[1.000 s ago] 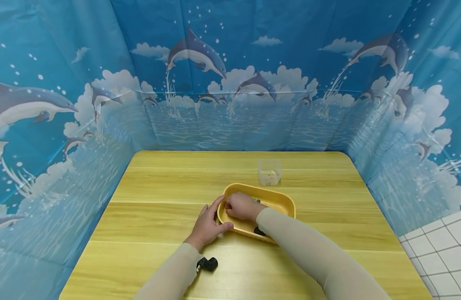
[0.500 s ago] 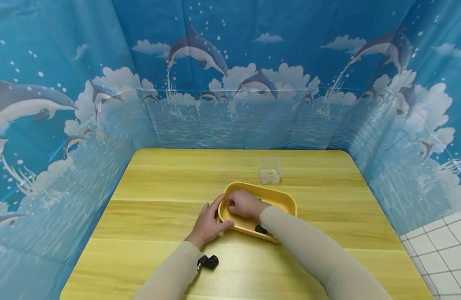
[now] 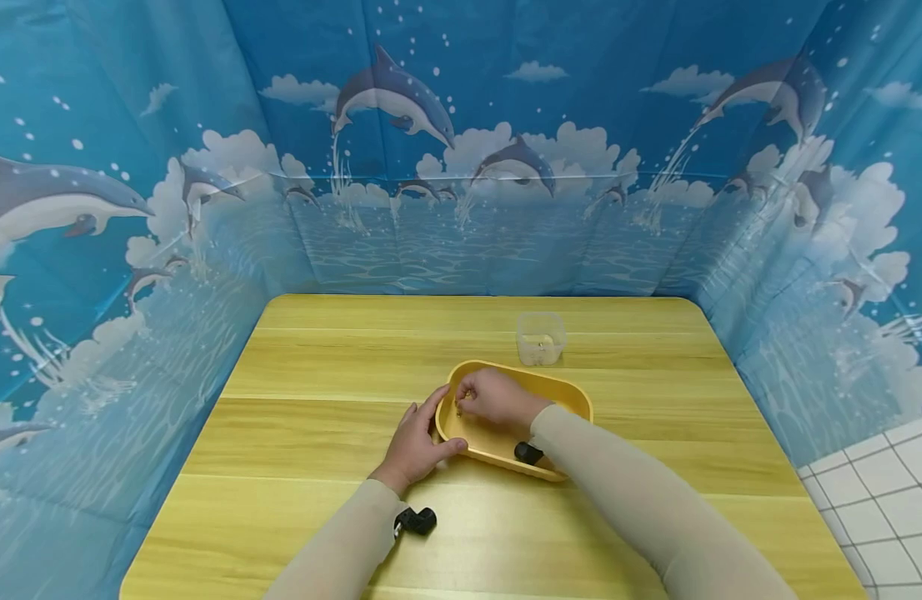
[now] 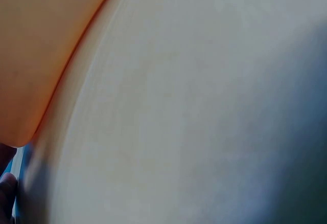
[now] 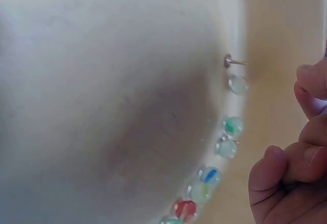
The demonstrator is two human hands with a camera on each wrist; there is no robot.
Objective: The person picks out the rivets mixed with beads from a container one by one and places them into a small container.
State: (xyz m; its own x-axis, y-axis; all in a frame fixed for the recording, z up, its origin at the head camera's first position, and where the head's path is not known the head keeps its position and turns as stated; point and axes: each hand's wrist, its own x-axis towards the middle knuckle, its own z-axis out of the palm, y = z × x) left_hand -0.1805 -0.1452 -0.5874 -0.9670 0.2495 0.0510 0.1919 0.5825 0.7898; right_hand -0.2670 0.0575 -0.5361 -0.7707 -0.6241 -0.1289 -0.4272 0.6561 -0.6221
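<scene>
A yellow-orange tray [image 3: 554, 390] stands on the wooden table. Its left end is gripped by my left hand [image 3: 414, 450], with the thumb at the near rim and fingers along the far left side. Inside the tray my right hand [image 3: 500, 397] has curled fingers and pinches a small brass-coloured piece, apparently a thumbtack, at its fingertips. The right wrist view shows a thumbtack [image 5: 228, 60] lying by the tray wall, in line with several glass marbles [image 5: 233, 126] along the curved edge. The right hand's fingers [image 5: 294, 165] are at that view's right border.
Behind the tray sits a clear plastic box [image 3: 540, 340] with some small bits in it. Black wrist cameras hang at both forearms, the left one [image 3: 419, 522] over the table and the right one [image 3: 528, 452] over the tray's near wall. A dolphin-print curtain [image 3: 461, 242] surrounds the table.
My right hand has lifted slightly and drawn back from the tray's left end, and brass-coloured bits now show at its fingertips. The left hand keeps its grip on the tray.
</scene>
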